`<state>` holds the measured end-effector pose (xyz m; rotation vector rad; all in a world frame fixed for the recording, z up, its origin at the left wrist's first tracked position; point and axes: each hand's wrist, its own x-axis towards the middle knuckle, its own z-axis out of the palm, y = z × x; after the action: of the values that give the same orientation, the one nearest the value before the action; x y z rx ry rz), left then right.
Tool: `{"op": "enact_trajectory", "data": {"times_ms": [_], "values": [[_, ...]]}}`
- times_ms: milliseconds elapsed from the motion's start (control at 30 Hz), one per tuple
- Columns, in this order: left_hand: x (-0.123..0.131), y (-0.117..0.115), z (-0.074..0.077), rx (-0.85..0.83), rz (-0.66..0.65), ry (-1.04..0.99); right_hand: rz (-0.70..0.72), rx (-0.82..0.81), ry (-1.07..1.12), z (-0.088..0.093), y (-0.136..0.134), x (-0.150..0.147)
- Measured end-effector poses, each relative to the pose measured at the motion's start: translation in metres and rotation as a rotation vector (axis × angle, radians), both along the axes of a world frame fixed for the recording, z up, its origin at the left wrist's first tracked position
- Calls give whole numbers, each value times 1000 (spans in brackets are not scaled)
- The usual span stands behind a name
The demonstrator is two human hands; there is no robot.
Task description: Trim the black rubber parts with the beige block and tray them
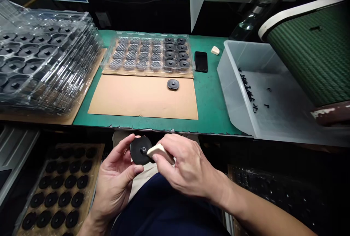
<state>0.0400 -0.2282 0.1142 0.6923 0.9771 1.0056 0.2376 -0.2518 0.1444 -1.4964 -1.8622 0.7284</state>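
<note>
My left hand [119,172] grips a round black plastic part [139,152] by its edge, its face with the small central hub turned up. In my right hand [188,163] is a small cream-white block [158,152], pinched between thumb and fingers. One end of that block lies against or just over the part near its hub; I cannot tell whether they touch. Both hands are over my lap, in front of the bench edge. A similar black part [173,84] rests on the cardboard sheet [136,99].
A clear tray [147,68] holding black parts stands behind the cardboard, beside a black phone [201,62] and another cream block [215,50]. Stacked trays [49,64] rise at left. A translucent bin [240,112] with small black scraps is at right. More parts lie lower left on a tray [90,181].
</note>
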Motion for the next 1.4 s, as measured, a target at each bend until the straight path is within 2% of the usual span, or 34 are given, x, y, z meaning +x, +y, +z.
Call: {"op": "enact_trajectory", "data": {"times_ms": [133, 233, 400, 500, 567, 633, 700, 733, 833, 900, 1000, 1100, 1267, 1333, 1400], "values": [[-3, 0, -2, -77, -78, -50, -5, 75, -216, -7, 1, 6], [-8, -2, -7, -142, -159, -79, 40, 105, -292, -6, 2, 8], [-15, -6, -13, -204, -255, -116, 183, 165, -285, -6, 6, 12], [-13, -9, -15, -224, -278, -159, 253, 222, -167, -11, 10, 14], [-10, -11, -15, -208, -260, -177, 202, 235, 18, -14, 13, 16], [-8, -11, -12, -185, -213, -178, 20, 203, 223, -18, 13, 18], [-7, -10, -9, -167, -164, -174, -154, 96, 350, -21, 10, 21], [-7, -9, -7, -159, -144, -173, -186, 10, 388, -23, 7, 22], [-6, -9, -3, -148, -137, -150, -74, -310, 516, -31, -6, 18], [-2, -9, -2, -146, -163, -105, 25, -411, 608, -37, -15, 9], [7, -7, -3, -154, -184, 37, 73, -305, 619, -44, -24, -8], [15, -2, -3, -175, -176, 133, -3, -208, 645, -45, -26, -17], [23, -4, -3, -162, -220, -40, -200, -271, 753, -42, -25, -14], [24, -8, -6, -115, -238, -41, -219, -276, 713, -45, -26, -13], [26, -11, -9, -67, -227, 42, -173, -255, 648, -49, -28, -13]]}}
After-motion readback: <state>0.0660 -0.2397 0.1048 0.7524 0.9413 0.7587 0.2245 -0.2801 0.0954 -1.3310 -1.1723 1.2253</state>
